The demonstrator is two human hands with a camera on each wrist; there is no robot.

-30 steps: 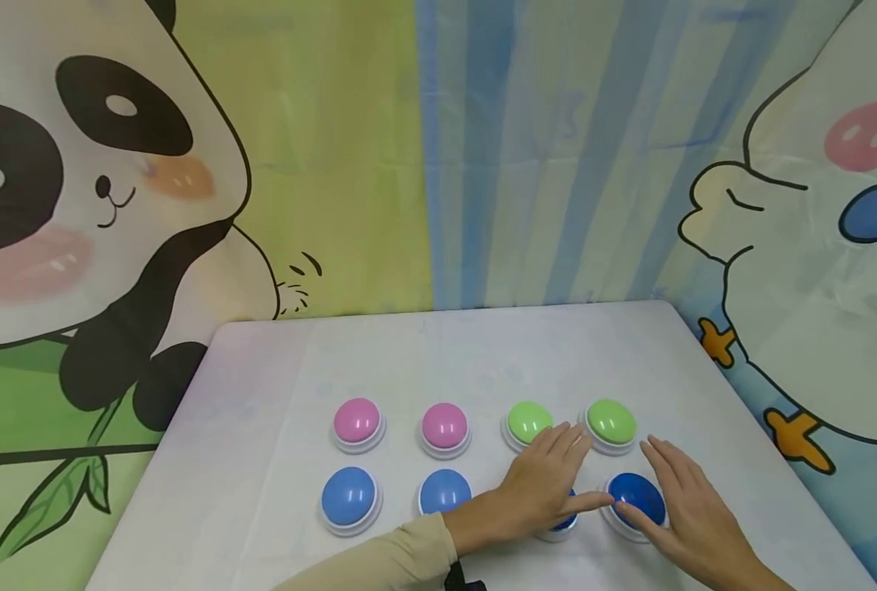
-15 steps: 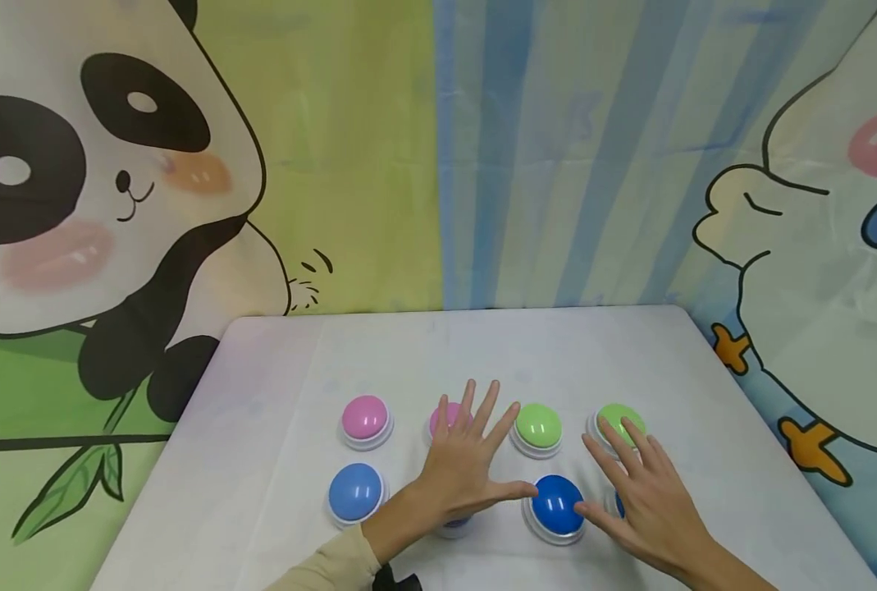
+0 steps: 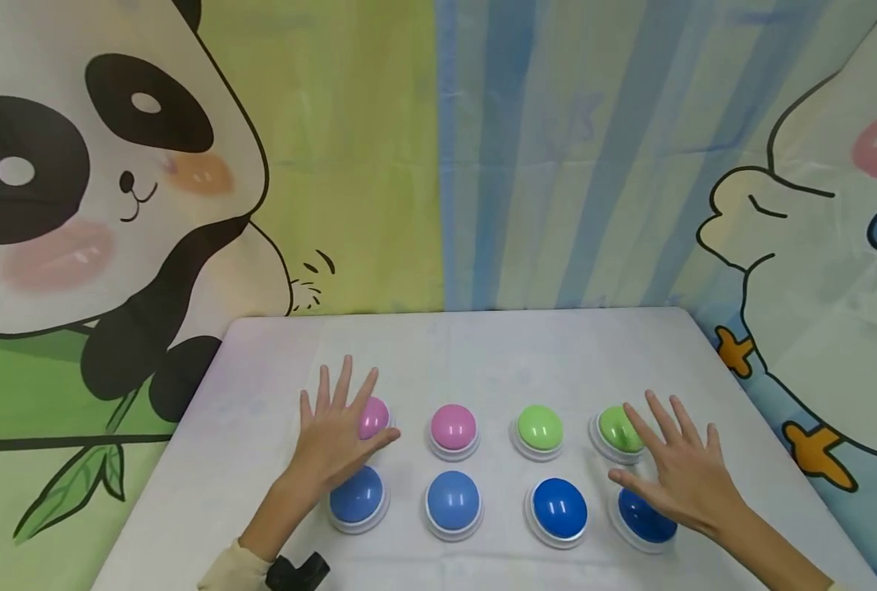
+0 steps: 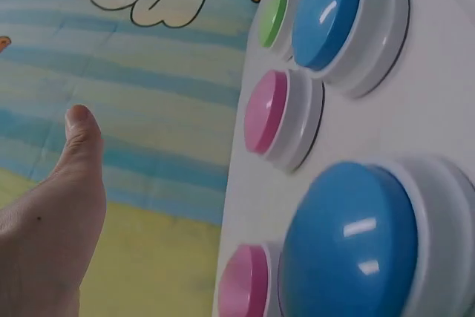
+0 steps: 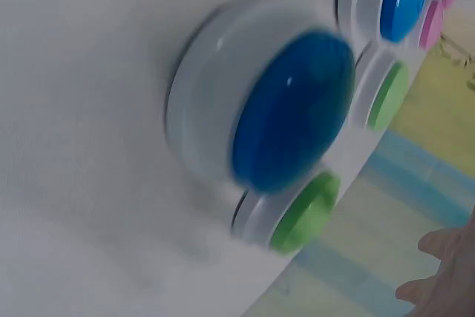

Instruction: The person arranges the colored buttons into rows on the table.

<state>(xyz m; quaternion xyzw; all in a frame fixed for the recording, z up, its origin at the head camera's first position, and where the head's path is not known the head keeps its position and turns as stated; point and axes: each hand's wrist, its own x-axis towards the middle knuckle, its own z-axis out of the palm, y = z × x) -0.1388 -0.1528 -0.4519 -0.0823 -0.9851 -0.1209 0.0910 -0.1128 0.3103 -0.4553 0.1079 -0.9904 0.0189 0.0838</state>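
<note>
Two rows of dome push buttons on white bases stand on the white table. My left hand (image 3: 331, 443), fingers spread, hovers at the left end, overlapping a pink button (image 3: 374, 417) and a blue button (image 3: 357, 496) in the head view. Its thumb shows in the left wrist view, apart from the large blue button (image 4: 349, 243). At the right end my right hand (image 3: 689, 476) is spread too, partly covering a dark blue button (image 3: 641, 519) and close beside a green button (image 3: 618, 430). In the right wrist view its fingertips are clear of the blue dome (image 5: 297, 109). Neither hand holds anything.
Between the hands stand another pink button (image 3: 453, 428), a green button (image 3: 540, 428), a blue button (image 3: 453, 502) and a darker blue button (image 3: 559, 509). The white table (image 3: 408, 353) ends at a cartoon-printed backdrop (image 3: 349, 164). A black device (image 3: 298, 572) sits at my left wrist.
My left hand has swept from the right-hand buttons leftward to the left end, fingers spreading. My right hand has opened wider and shifted slightly right. The middle buttons are uncovered.
</note>
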